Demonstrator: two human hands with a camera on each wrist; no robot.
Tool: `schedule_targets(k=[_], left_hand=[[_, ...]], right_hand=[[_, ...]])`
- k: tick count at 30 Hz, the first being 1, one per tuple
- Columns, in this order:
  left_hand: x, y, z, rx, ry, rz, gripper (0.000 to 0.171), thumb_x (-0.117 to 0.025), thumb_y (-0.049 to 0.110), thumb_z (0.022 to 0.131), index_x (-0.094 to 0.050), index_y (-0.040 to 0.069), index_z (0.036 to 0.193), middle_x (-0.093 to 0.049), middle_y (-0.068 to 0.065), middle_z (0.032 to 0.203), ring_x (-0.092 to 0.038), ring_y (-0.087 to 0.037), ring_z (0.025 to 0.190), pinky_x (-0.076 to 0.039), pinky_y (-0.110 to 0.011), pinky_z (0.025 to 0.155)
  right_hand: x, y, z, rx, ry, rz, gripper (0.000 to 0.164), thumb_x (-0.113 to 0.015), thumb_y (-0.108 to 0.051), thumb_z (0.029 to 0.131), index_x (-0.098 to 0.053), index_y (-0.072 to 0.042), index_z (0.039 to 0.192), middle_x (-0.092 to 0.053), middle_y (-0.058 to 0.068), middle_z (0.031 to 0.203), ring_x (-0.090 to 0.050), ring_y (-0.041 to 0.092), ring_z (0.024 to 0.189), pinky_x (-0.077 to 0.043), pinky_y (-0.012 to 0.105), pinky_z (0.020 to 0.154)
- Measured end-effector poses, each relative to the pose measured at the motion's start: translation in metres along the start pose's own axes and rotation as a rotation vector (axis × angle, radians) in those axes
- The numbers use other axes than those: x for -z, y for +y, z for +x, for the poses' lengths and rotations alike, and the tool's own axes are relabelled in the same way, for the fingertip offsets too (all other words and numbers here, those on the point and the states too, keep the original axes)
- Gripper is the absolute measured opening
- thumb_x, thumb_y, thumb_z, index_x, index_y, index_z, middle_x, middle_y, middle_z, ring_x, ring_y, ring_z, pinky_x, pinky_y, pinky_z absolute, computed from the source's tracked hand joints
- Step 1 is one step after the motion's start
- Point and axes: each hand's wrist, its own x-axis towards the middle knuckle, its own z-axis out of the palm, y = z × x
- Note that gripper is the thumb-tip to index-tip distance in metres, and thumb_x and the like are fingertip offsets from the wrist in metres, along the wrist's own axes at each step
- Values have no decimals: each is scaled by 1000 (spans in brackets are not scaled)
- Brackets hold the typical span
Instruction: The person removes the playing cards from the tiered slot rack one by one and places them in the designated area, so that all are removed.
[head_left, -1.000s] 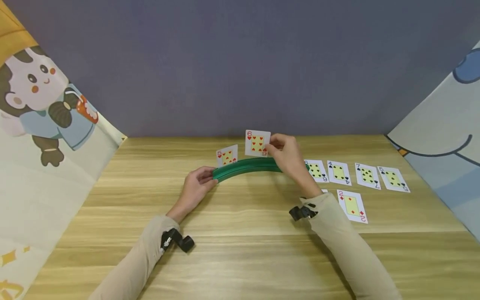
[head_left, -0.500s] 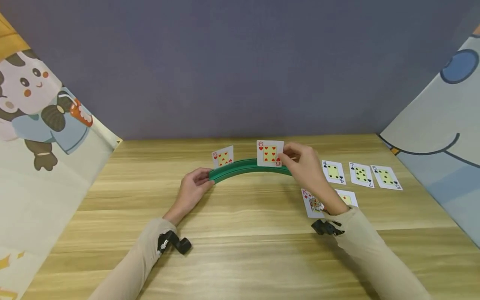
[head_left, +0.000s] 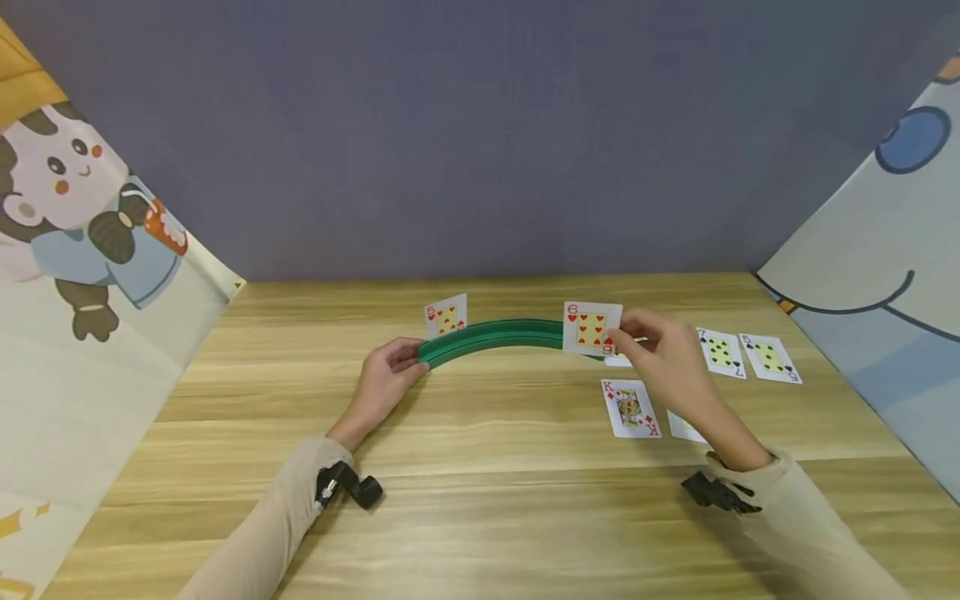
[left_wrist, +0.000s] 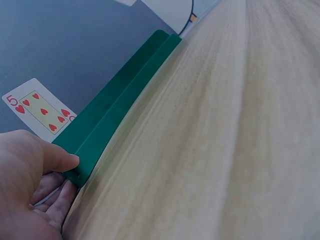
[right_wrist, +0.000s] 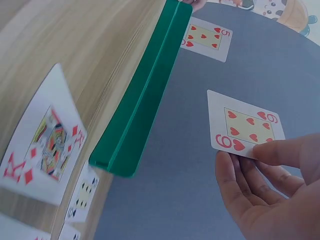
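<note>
My left hand [head_left: 378,387] grips the left end of a curved green card holder [head_left: 502,333], thumb on its front face in the left wrist view. A five of hearts [head_left: 446,315] stands tilted in the holder near that end. With thumb and fingers, my right hand [head_left: 671,358] pinches the lower right corner of a six of hearts [head_left: 590,325]. In the head view this card overlaps the holder's right end. The right wrist view shows the six of hearts [right_wrist: 247,122] apart from the holder [right_wrist: 145,95].
Face up on the wooden table [head_left: 480,500] lie a king of diamonds [head_left: 632,408], a seven of spades [head_left: 722,353] and a five of spades [head_left: 771,358]. Other cards are partly hidden by my right hand and the six. A grey wall [head_left: 480,142] rises behind.
My right hand has carried the six of hearts rightward and slightly down, from above the holder's middle to its right end. My left hand keeps its grip on the holder.
</note>
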Motion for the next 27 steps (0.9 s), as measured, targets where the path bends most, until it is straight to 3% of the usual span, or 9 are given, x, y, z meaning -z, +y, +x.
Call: schedule_targets(k=[10,24,27], left_hand=[[-1,-3,0,-12,6,-6,33,-71,-2,89,-64,-5,121,-65,-23,119,-65,-34,110,-57,-24,93],[-1,-2,0,-8,5,-10,35,-71,-1,90,-63,-5,123,-64,-24,121,-64,-35,112,-56,-25,94],[-1,7,-2,8,-3,-1,35,-69,-4,90,-61,-9,124,-63,-28,121,-63,-39,113,-56,-26,94]], right_hand=[[20,11,-19,-21,45,-54,7,-69,-11,94,-70,-5,90,-72,7,86,-62,-7,79,-51,4,69],[53,32,-40,-57,108,-103,6,-70,-9,92,-70,-3,91,-70,8,81,-59,-15,80,-49,2,67],[62,41,-43,-98,114,-88,8,-69,-9,94,-70,-1,94,-69,1,82,-59,-16,81,-48,1,68]])
